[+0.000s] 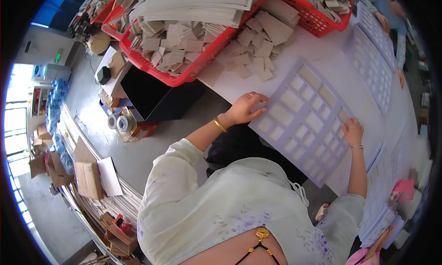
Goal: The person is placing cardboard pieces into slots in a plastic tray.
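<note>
Currently, 1 lavender panel [300, 120] lies between left hand [245, 108], grip parted, and right hand [353, 132], grip unclear.

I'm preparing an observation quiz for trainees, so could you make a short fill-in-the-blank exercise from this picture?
1. The nearest basket, heaped with card pieces, is coloured ____.
2. The hand nearer that basket is the person's ____ one.
3. The bangle on that wrist is coloured ____.
4. Silver-coloured bracelets circle the person's ____ wrist, and the fingers of that hand touch the lavender sheet.

Missing words: left out above, in order: red; left; gold; right.
</note>
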Demonstrator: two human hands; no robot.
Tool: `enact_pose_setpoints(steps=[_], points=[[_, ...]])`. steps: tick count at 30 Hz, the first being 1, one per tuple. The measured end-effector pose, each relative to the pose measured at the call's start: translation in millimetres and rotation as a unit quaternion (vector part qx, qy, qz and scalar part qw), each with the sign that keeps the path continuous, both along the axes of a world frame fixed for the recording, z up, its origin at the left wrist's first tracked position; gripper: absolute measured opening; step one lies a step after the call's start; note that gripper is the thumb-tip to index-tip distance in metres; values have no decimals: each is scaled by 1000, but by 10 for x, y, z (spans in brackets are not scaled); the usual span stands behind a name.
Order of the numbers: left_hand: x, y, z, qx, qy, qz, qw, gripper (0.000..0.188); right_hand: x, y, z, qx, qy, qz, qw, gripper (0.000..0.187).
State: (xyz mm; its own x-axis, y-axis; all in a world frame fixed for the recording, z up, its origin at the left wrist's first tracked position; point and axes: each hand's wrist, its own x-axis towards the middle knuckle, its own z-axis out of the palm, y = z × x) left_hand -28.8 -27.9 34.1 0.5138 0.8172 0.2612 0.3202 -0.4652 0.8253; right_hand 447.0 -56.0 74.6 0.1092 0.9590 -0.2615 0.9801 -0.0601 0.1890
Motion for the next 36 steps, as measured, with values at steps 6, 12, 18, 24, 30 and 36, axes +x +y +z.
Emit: enact_pose_setpoints(steps=[6, 12, 18, 24, 30, 36], points=[[-632, -77, 759, 219, -7, 44, 975, 15, -1388, 717, 587, 232, 201, 271, 912, 25], [-1596, 523, 1443, 212, 158, 422, 867, 22, -3389, 1285, 1101, 315, 363, 470, 740, 17], [-1993, 818, 1102, 20, 362, 349, 864, 43, -4773, 1578, 869, 188, 381, 431, 796, 17], [-1996, 861, 1125, 32, 331, 300, 894, 44, -5161, 1861, 683, 91, 330, 284, 896, 15], [-1989, 857, 1161, 53, 251, 275, 927, 18, -5017, 1833, 605, 176, 428, 330, 822, 9], [-2225, 831, 977, 33, 5, 336, 941, 16, -4662, 1361, 676, 291, 707, 237, 599, 18]])
